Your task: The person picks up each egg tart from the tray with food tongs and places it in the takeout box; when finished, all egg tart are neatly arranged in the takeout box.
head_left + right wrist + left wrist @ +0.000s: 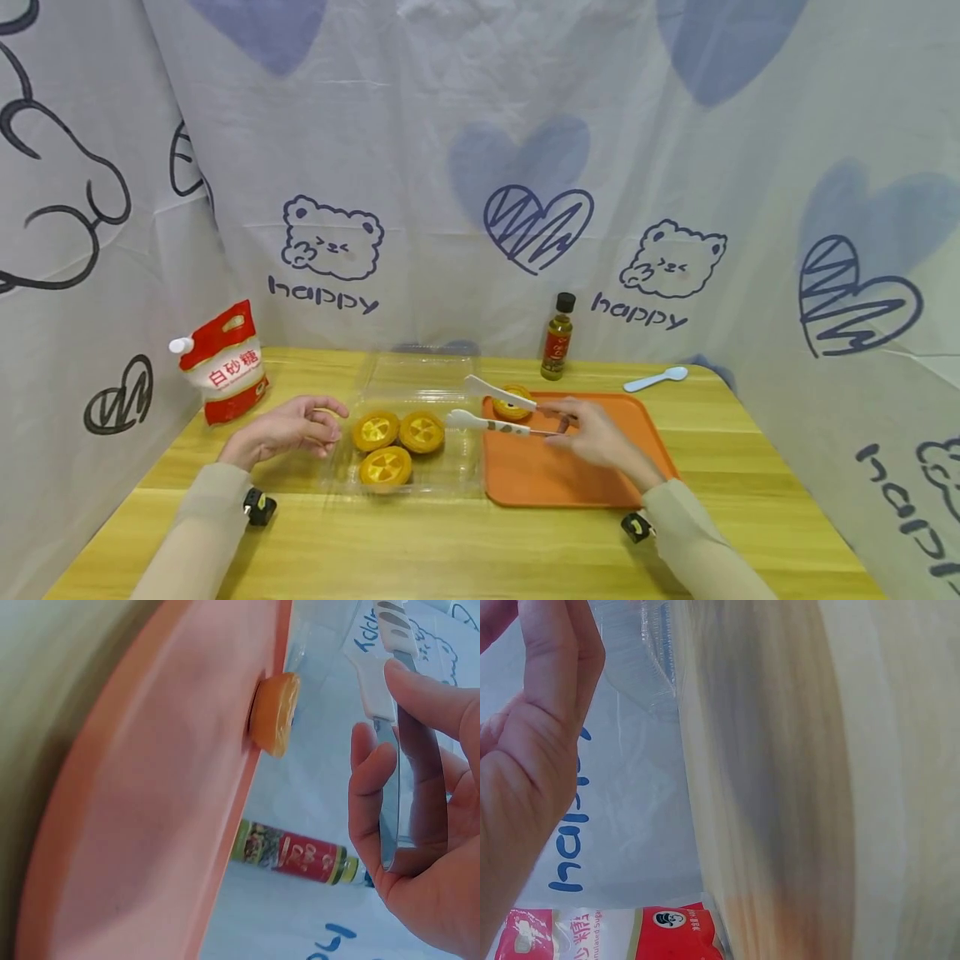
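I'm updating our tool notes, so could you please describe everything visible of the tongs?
The tongs have pale, plastic-looking ends, dark oval marks on one, and a bent, shiny metallic band. Held in the right grip, they stand open and empty above the orange tray, tips toward the clear container.

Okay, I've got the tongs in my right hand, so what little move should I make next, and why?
Probably shift the tongs left and lower them over the rightmost tart in the box. Your right hand holds them spread, they grip nothing, and they point toward the box, which holds three; another tart sits on the tray.
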Motion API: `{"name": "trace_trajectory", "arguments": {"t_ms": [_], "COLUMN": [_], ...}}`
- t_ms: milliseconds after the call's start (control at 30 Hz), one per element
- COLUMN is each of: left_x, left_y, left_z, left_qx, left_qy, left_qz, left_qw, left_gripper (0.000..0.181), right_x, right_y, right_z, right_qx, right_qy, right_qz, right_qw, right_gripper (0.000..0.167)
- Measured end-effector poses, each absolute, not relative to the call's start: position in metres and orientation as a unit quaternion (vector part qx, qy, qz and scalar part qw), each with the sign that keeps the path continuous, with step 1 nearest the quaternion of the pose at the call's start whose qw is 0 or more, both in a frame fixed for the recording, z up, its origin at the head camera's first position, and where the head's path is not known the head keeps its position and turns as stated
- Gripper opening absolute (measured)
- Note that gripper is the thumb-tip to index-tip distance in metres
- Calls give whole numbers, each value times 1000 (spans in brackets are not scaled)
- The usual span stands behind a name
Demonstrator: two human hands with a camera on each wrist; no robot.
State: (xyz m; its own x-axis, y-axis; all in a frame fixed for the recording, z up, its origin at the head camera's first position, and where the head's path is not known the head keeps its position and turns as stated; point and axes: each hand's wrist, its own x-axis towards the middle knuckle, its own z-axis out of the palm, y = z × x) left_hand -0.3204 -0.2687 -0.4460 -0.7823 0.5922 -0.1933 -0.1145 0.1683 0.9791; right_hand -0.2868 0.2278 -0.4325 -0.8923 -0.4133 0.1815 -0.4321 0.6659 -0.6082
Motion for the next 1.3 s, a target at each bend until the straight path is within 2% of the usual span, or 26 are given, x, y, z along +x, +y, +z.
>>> {"name": "trace_trajectory", "arguments": {"t_ms": [733, 1300], "left_x": [-318, -316], "left_y": [-267, -266], "left_z": [-442, -438], "left_qx": [165, 152], "left_qy": [710, 715], "left_qz": [623, 620], "left_qw": [284, 285], "left_gripper": [45, 46], "right_x": [-291, -295], "right_y": [265, 277], "right_z": [-437, -437], "right_qx": [182, 141], "right_qy": [-930, -942], "right_qz": [312, 302], "right_qw": [70, 48], "right_gripper": [49, 50]}}
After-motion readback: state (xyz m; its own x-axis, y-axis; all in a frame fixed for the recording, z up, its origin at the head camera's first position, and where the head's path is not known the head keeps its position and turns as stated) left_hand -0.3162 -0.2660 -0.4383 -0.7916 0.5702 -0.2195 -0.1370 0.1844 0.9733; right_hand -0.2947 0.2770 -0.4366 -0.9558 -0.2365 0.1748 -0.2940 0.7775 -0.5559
